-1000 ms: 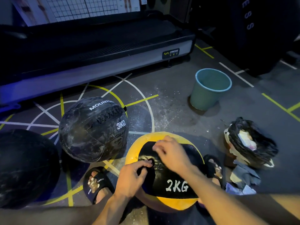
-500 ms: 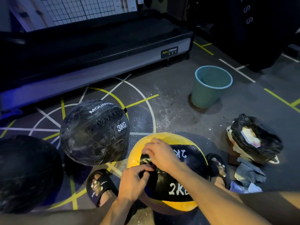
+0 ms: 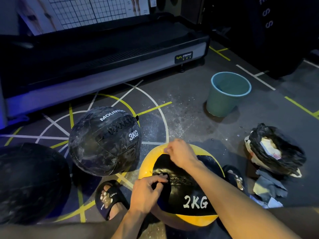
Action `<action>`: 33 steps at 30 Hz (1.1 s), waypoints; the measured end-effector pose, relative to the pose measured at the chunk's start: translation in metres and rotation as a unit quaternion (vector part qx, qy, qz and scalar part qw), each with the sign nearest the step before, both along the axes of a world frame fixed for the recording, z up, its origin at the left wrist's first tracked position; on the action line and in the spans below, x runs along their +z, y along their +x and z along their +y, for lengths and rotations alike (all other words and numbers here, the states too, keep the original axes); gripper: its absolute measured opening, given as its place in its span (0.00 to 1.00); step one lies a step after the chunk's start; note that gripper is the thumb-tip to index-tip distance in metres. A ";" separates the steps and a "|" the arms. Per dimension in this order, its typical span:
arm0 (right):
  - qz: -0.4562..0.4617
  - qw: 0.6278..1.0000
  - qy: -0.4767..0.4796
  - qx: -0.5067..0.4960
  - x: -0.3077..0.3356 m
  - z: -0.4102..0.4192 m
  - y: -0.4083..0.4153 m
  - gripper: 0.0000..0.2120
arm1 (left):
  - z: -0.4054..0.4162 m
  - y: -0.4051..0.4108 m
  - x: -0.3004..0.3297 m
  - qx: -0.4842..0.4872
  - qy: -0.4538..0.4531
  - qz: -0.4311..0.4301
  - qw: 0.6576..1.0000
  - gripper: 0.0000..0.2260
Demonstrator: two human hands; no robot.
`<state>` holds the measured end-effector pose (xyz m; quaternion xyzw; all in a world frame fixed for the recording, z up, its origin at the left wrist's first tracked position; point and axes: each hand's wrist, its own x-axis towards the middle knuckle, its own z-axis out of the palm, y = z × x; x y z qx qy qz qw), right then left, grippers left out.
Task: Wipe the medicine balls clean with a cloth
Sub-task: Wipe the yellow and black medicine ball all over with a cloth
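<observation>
Since the earlier frame our right hand (image 3: pixel 181 155) is sliding up the yellow-and-black 2KG ball (image 3: pixel 193 200), from its black panel to the yellow band at the ball's 12 o'clock edge. We are pressing it there with fingers curled; whether they are pinching anything we cannot tell in this dim light. Our left hand (image 3: pixel 146 192) is staying at the ball's 9 o'clock side, gripping a dark cloth (image 3: pixel 164 187) bunched against the black panel. That ball is sitting on the floor (image 3: pixel 189 118) between our two sandalled feet, at about 6 o'clock in our view.

We are seeing the black 3KG ball (image 3: pixel 105 142) resting at 10 o'clock from the yellow one, just beside it, its surface streaked with pale smears. Another large dark ball (image 3: pixel 29 183) is lying at 9 o'clock, near the left edge. A teal bucket (image 3: pixel 226 95) is standing upright at 1 o'clock, well apart from the balls. A black bag (image 3: pixel 276 149) with pale scraps inside is slumping at 3 o'clock, with grey rags (image 3: pixel 269 187) just below it. A treadmill (image 3: pixel 107 56) is running across the view at 12 o'clock.
</observation>
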<state>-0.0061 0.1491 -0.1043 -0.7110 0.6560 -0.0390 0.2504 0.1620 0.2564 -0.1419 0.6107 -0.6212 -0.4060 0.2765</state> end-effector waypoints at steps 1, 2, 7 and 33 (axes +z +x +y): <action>0.009 0.999 -0.011 -0.036 -0.002 -0.001 -0.005 0.12 | 0.000 -0.001 0.000 0.001 -0.002 0.003 1.000 0.17; 0.011 0.999 -0.025 -0.043 -0.003 0.002 -0.004 0.11 | 0.000 -0.001 0.000 0.003 -0.005 -0.001 1.000 0.17; -0.034 0.991 -0.020 0.124 -0.005 0.038 0.017 0.14 | -0.004 0.003 0.001 0.004 -0.013 -0.054 0.998 0.20; -0.053 0.972 -0.055 -0.223 -0.025 0.051 -0.119 0.09 | 0.000 0.006 -0.003 0.054 -0.026 -0.034 0.998 0.16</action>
